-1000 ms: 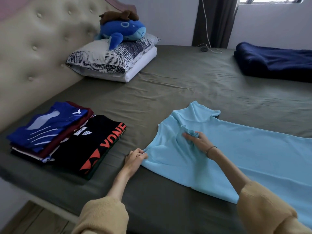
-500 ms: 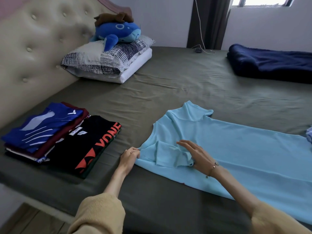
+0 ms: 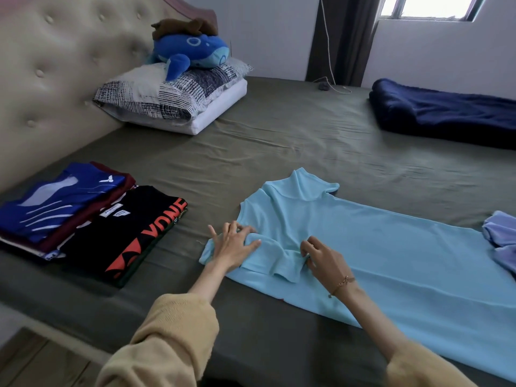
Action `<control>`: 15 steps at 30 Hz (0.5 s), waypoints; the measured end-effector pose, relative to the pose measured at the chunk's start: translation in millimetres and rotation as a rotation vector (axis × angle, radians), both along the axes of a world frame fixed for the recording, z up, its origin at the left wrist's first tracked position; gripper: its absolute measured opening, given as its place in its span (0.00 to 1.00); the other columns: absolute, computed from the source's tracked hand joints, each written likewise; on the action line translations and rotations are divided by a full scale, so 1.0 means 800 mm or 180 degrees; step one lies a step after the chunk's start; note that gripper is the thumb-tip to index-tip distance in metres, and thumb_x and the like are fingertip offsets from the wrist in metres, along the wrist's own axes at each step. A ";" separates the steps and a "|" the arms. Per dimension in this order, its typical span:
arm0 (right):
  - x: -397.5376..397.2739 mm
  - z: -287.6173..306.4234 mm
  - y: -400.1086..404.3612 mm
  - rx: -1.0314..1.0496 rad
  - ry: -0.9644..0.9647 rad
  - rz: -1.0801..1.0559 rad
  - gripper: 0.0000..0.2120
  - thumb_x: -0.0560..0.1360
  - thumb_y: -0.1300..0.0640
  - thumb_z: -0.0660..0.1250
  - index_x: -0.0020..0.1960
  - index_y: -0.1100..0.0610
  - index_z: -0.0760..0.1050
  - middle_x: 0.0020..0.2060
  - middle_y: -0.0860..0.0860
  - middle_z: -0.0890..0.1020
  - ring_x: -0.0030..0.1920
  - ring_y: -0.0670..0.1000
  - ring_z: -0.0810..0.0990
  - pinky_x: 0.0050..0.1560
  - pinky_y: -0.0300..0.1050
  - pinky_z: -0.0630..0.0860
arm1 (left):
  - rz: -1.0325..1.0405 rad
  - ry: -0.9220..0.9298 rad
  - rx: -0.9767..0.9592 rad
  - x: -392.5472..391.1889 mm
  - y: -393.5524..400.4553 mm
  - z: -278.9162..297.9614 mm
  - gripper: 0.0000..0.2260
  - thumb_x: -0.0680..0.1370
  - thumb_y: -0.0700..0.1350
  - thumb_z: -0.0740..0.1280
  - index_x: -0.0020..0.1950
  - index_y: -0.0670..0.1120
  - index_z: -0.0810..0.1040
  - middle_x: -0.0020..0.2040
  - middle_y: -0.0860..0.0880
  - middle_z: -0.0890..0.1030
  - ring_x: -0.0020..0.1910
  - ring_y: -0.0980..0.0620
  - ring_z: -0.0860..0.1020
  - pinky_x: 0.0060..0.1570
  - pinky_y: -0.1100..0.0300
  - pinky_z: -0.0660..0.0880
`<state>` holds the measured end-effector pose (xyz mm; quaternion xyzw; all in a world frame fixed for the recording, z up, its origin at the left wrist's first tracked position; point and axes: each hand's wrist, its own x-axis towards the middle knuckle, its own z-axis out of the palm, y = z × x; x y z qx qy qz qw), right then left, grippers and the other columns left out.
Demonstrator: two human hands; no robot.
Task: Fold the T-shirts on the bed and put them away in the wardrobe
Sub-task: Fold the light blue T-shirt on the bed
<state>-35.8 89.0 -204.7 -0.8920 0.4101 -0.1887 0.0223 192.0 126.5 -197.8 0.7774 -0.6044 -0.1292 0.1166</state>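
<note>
A light blue T-shirt (image 3: 377,247) lies spread on the olive bed (image 3: 279,146), its collar toward the far side and its near sleeve folded in over the body. My left hand (image 3: 233,245) rests flat with spread fingers on the shoulder end of that sleeve. My right hand (image 3: 324,258) pinches the folded sleeve's edge with curled fingers. Two piles of folded T-shirts sit at the left: a black one with red lettering (image 3: 125,230) on top of one pile, a blue one (image 3: 58,199) over maroon on the other. Another pale blue garment (image 3: 502,241) shows at the right edge.
Pillows (image 3: 173,99) with a blue plush toy (image 3: 192,51) sit by the tufted headboard (image 3: 55,79). A rolled navy blanket (image 3: 446,113) lies at the far right. A cable and small device (image 3: 325,85) lie at the bed's far edge. The near mattress edge runs below my arms.
The sleeve was folded inward over the shirt body. My left hand went from pinching the sleeve's corner to lying flat on it. My right hand slid nearer and now pinches the sleeve's edge.
</note>
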 end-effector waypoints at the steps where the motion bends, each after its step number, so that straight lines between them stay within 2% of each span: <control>1: -0.002 -0.002 0.001 -0.0034 0.0005 -0.0014 0.22 0.58 0.73 0.71 0.40 0.54 0.65 0.35 0.51 0.72 0.24 0.53 0.70 0.23 0.38 0.59 | -0.0034 0.0006 0.0062 -0.001 -0.002 -0.001 0.17 0.79 0.60 0.55 0.64 0.54 0.70 0.66 0.50 0.66 0.70 0.48 0.60 0.71 0.36 0.42; 4: -0.005 -0.006 0.002 -0.0207 0.0039 -0.0068 0.21 0.58 0.72 0.70 0.41 0.53 0.64 0.35 0.51 0.72 0.28 0.52 0.72 0.23 0.38 0.57 | 0.0023 -0.0036 0.0046 0.002 -0.009 0.002 0.14 0.82 0.54 0.54 0.63 0.49 0.69 0.65 0.48 0.69 0.68 0.47 0.63 0.71 0.39 0.49; 6: -0.006 -0.007 0.000 -0.0394 0.0083 -0.0125 0.15 0.59 0.69 0.67 0.40 0.54 0.68 0.36 0.51 0.73 0.31 0.53 0.75 0.25 0.38 0.59 | 0.0088 -0.0120 -0.0027 0.004 -0.014 0.004 0.13 0.83 0.51 0.51 0.62 0.47 0.68 0.63 0.48 0.71 0.66 0.48 0.65 0.71 0.40 0.50; 8: -0.006 -0.009 -0.001 -0.0515 0.0093 -0.0151 0.13 0.58 0.68 0.63 0.39 0.54 0.74 0.37 0.51 0.75 0.34 0.52 0.78 0.29 0.39 0.68 | 0.0125 -0.0224 -0.0083 0.003 -0.016 0.006 0.12 0.83 0.49 0.50 0.62 0.47 0.67 0.62 0.49 0.72 0.65 0.48 0.66 0.71 0.40 0.50; 10: -0.007 -0.016 0.001 -0.0580 0.0055 -0.0167 0.16 0.59 0.68 0.59 0.41 0.53 0.77 0.42 0.50 0.79 0.39 0.51 0.81 0.40 0.43 0.75 | 0.0189 -0.0370 -0.0198 -0.002 -0.014 0.005 0.11 0.83 0.49 0.51 0.61 0.47 0.66 0.61 0.49 0.72 0.64 0.49 0.67 0.72 0.41 0.50; 11: -0.009 -0.017 0.004 -0.0568 0.0020 -0.0202 0.18 0.60 0.67 0.58 0.44 0.53 0.78 0.45 0.49 0.80 0.42 0.50 0.82 0.46 0.46 0.75 | 0.0218 -0.0456 -0.0282 -0.006 -0.013 0.002 0.12 0.83 0.50 0.51 0.62 0.47 0.66 0.61 0.50 0.71 0.64 0.50 0.67 0.72 0.41 0.49; 13: -0.012 -0.017 0.011 -0.0334 0.0025 -0.0277 0.22 0.63 0.64 0.54 0.52 0.53 0.76 0.54 0.50 0.81 0.52 0.48 0.79 0.57 0.47 0.67 | 0.0189 -0.0477 -0.0531 -0.016 -0.006 -0.008 0.16 0.82 0.52 0.49 0.66 0.48 0.65 0.65 0.52 0.69 0.67 0.52 0.65 0.72 0.40 0.43; 15: -0.015 -0.015 0.020 -0.0016 0.0246 -0.0286 0.26 0.69 0.57 0.49 0.64 0.55 0.72 0.66 0.49 0.75 0.66 0.47 0.71 0.65 0.51 0.58 | -0.0145 -0.0341 -0.0718 -0.034 0.005 -0.013 0.28 0.78 0.58 0.39 0.73 0.48 0.61 0.72 0.52 0.65 0.73 0.53 0.60 0.70 0.41 0.34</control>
